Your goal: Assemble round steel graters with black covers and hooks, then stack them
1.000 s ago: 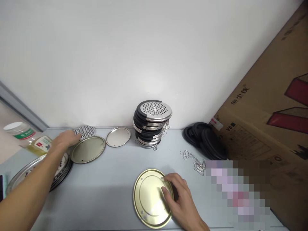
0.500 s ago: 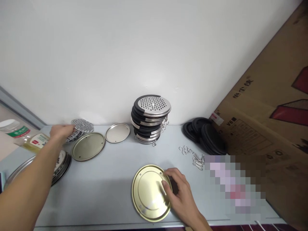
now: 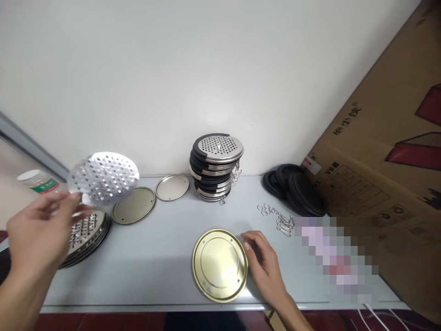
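Observation:
My left hand [image 3: 44, 227] pinches the edge of a round perforated metal grater plate [image 3: 105, 178], raised and slightly blurred above the left of the table. Below it lies a stack of similar grater plates [image 3: 86, 236], partly hidden by the hand. My right hand [image 3: 263, 262] rests at the right rim of a shallow gold-coloured round lid [image 3: 220, 266] with small holes near its edge. Its fingers are apart and hold nothing. Farther back are a second gold-coloured lid [image 3: 134, 207] and a smaller silver one [image 3: 172, 187].
Against the wall stands a stack of black-rimmed grater discs [image 3: 217, 170] with small chains. Metal rings and clips [image 3: 284, 224] lie to its right, before several black round covers [image 3: 305, 195]. A large cardboard box [image 3: 379, 184] borders the right side; a bottle [image 3: 39, 181] stands far left.
My left hand has lifted the grater plate from the back left and brought it nearer and up. My right hand has slid off the gold-coloured lid to its rim.

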`<state>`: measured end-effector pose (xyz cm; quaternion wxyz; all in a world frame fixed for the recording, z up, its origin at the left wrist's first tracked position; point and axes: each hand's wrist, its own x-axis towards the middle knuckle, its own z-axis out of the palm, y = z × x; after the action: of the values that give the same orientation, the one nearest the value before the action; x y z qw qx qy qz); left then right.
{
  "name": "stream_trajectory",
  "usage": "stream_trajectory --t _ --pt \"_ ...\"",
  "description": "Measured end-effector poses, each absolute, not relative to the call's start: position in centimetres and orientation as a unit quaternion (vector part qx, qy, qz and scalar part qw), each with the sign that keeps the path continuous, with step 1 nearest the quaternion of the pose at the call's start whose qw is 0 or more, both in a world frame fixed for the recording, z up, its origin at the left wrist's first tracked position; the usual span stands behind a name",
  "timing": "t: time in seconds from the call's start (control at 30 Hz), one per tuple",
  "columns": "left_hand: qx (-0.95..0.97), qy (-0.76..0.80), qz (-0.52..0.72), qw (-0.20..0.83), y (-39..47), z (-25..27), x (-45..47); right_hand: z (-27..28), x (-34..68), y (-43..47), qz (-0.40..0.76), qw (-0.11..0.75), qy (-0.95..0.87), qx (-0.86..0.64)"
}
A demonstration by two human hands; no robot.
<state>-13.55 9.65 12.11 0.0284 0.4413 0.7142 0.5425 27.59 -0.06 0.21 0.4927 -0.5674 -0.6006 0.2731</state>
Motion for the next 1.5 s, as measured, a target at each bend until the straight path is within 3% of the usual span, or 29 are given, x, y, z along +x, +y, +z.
stream_trajectory --t 0.1,0.2,0.43,0.8,1.07,1.23,1.5 --pt "0.403 0.699 0.533 0.255 4.5 10.7 -9.3 0.0 27.7 0.0 0.283 0.498 -0.597 -0.562" --pt "0.438 0.647 0.435 0.448 1.5 8.6 -4.6 0.0 27.7 -0.1 0.29 0.495 -0.594 -0.564" --pt "0.474 0.589 0.315 0.573 1.1 5.0 1.9 0.2 27.6 -0.2 0.307 0.489 -0.594 -0.56" --pt "0.576 0.604 0.278 0.477 1.5 3.0 4.0 0.3 27.6 -0.1 0.299 0.482 -0.601 -0.563" --pt "0.726 0.614 0.18 0.254 1.5 3.1 4.5 0.6 27.4 -0.2 0.299 0.457 -0.615 -0.569" --pt "0.77 0.594 0.15 0.178 1.1 2.7 4.5 0.6 27.5 -0.2 0.294 0.449 -0.625 -0.567" --pt "0.776 0.584 0.171 0.169 1.1 2.0 3.9 0.5 27.5 -0.1 0.282 0.441 -0.638 -0.565"
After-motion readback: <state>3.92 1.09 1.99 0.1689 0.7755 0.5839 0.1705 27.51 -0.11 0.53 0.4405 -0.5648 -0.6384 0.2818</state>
